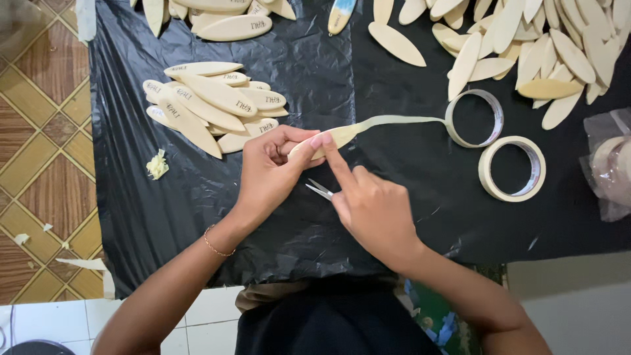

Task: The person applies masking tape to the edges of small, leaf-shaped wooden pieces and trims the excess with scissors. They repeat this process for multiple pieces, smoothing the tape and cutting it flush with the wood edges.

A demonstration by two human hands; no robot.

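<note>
My left hand [268, 172] grips a pale wooden leaf-shaped piece [342, 135] over the black plastic sheet [315, 72]. A strip of masking tape [401, 120] runs from the piece to a tape roll [474, 118] on the right. My right hand [371, 204] presses its index finger onto the taped end of the piece and holds small metal scissors [320, 190] under the palm.
A stack of printed wooden pieces [213, 105] lies left of my hands, and a big heap of blank ones [532, 46] fills the top right. A second tape roll [512, 168] lies near the first. Tape scraps [158, 164] sit at the left. A plastic bag [608, 161] rests at the right edge.
</note>
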